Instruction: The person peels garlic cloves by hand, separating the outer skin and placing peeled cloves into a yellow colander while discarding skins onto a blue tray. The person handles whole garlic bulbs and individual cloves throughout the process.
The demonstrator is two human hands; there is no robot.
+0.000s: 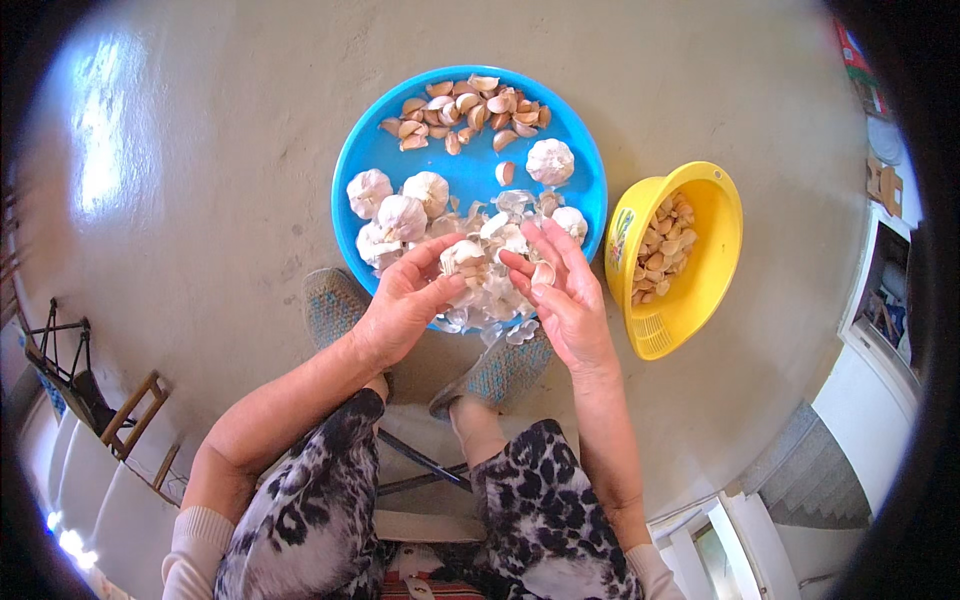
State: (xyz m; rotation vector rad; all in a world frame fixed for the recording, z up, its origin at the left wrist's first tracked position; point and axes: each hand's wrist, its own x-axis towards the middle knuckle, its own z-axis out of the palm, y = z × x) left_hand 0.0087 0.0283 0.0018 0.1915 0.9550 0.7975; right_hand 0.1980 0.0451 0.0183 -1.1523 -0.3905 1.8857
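Observation:
Between the thumb and fingers of my left hand (409, 296) is a partly broken garlic bulb (463, 259). My right hand (566, 300) pinches a single garlic clove (543, 273) between thumb and fingers. Both hands hover over the near part of a round blue tray (469, 161). Papery garlic skins (491, 296) lie heaped beneath them. Several whole garlic bulbs (402, 217) rest at the tray's left, and a whole bulb (550, 162) sits at its right with another nearer my right hand. Loose unpeeled cloves (472, 109) are spread along the far side.
Right of the tray, a yellow plastic basin (712, 262) stands tilted, with many cloves (664, 247) inside. Knitted slippers (502, 371) on my feet are at the tray's near edge. A wooden frame (135, 416) stands at far left. White furniture (720, 551) is at lower right.

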